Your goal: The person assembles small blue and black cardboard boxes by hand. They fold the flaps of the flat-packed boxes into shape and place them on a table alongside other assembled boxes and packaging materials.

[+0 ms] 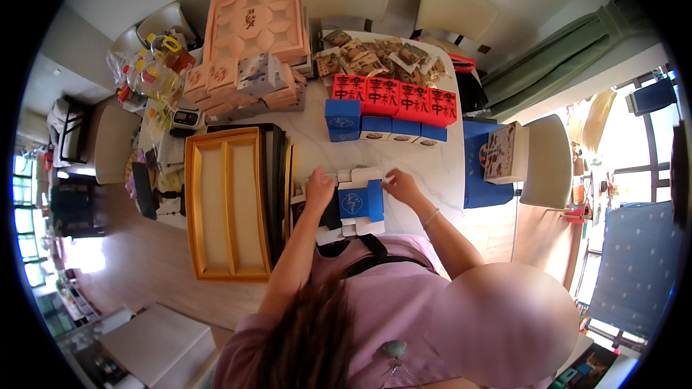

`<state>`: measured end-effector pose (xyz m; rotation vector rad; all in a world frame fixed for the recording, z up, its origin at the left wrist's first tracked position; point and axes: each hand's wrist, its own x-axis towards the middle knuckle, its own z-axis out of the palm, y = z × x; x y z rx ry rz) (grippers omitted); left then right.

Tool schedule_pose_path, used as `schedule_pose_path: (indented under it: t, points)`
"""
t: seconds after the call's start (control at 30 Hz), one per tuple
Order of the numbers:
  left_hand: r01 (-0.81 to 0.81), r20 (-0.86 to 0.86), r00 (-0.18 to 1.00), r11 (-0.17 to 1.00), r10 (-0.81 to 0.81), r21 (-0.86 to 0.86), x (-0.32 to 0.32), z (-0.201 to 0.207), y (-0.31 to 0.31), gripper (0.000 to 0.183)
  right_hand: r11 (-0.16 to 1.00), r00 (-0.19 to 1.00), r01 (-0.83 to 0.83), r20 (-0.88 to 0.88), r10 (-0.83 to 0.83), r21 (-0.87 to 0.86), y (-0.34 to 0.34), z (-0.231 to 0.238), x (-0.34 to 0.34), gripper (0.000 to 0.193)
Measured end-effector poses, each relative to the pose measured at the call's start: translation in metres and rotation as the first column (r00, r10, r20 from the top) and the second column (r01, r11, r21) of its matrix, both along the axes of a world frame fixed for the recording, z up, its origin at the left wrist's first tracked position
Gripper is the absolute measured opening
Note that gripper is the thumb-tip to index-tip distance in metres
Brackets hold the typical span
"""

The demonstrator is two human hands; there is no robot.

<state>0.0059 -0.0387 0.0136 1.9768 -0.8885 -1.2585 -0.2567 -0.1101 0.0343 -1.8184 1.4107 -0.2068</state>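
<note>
A partly unfolded small carton point(352, 203), blue on its middle panel with white flaps, lies at the near edge of the table in front of me. At its left side, my left hand point(320, 189) is closed with its fingertips on a white flap. My right hand point(402, 186) pinches at the flap on the upper right corner, its thumb and fingers bent together. Beyond the carton, several finished blue boxes point(343, 121) stand in a row, one stacked on top at the left end. Behind them is a row of red packets point(382, 95) with black print.
Gold-rimmed trays point(227, 205) stand left of the carton, overhanging the table edge. Pink gift boxes point(252, 21) are piled at the back left, near oil bottles point(155, 75). Small wrapped packs point(382, 56) lie at the far side. A chair point(546, 162) stands at the right.
</note>
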Motion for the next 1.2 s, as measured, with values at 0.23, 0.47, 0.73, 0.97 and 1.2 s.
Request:
schedule_pose_path:
  t: [0.23,0.47,0.73,0.97,1.2]
  points:
    - [0.121,0.033,0.992,0.992,-0.122,0.039,-0.024,-0.009,0.055,0.056,0.875,0.987,0.095,0.072,-0.146,0.474,0.047,-0.003,0.001,0.062]
    - [0.229,0.115,0.969,0.970,-0.219,-0.085,-0.029,-0.007,0.056,0.032,0.856,0.967,0.077,0.170,-0.189,0.511,0.046,-0.004,0.002,0.060]
    - [0.125,-0.301,0.934,0.965,-0.193,-0.232,-0.043,0.025,0.045,0.023,0.913,0.937,0.133,0.250,-0.242,0.387,0.047,0.019,-0.005,0.057]
    - [0.064,-0.290,0.920,0.829,-0.265,-0.556,-0.070,0.129,0.012,0.053,0.958,0.685,0.264,0.677,-0.268,0.113,0.047,0.119,0.028,0.053]
    - [0.098,-0.200,0.886,0.590,-0.418,-0.802,-0.091,0.234,0.007,0.060,0.974,0.450,0.163,0.867,-0.215,0.157,0.056,0.214,0.010,0.049]
